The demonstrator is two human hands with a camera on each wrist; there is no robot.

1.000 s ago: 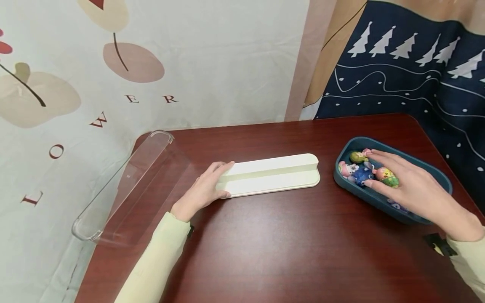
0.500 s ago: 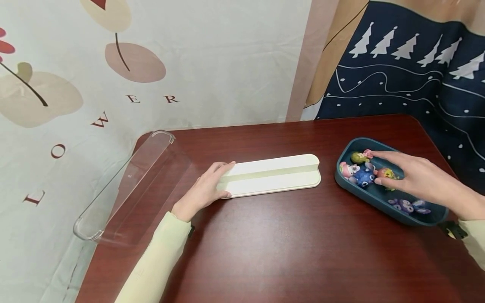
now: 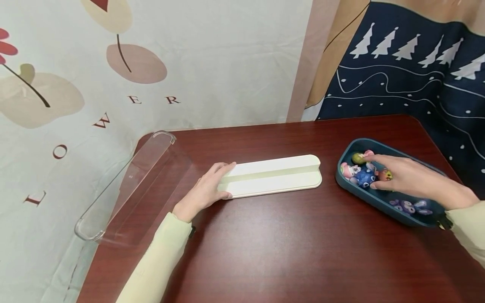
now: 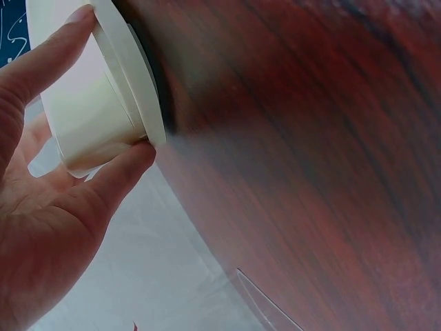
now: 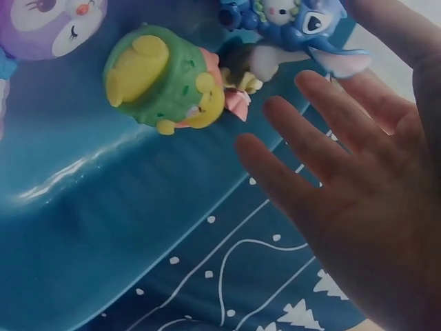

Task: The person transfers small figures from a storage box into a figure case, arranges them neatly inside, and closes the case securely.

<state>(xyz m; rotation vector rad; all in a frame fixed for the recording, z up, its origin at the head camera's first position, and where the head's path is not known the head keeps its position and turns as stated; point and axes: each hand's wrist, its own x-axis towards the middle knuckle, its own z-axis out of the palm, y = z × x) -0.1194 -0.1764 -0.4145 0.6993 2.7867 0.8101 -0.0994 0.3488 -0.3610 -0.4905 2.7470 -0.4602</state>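
A white stepped display stand (image 3: 273,179) lies on the brown table, and my left hand (image 3: 204,189) grips its left end. In the left wrist view, the thumb and fingers hold the cream end of the stand (image 4: 89,131). Over the dark blue basket (image 3: 373,205) is my right hand (image 3: 414,179), its fingers spread round the figurines without a visible grip. Beneath it lie a blue figurine (image 3: 366,177), a pink-and-white one (image 3: 348,170), a green one (image 3: 358,158) and a yellow-and-pink one (image 3: 385,174). A purple figurine (image 3: 411,206) lies nearer the basket's front right.
A long clear plastic cover (image 3: 145,179) stands at the table's left edge. Behind the table (image 3: 265,248) hangs a pale printed curtain (image 3: 227,63). On the right, a navy cloth with white trees (image 3: 394,78) hangs close beside the basket.
My right hand first drew back to the right, baring the purple figurine, then came back left and down over the figurines. The left hand and the stand have stayed in place.
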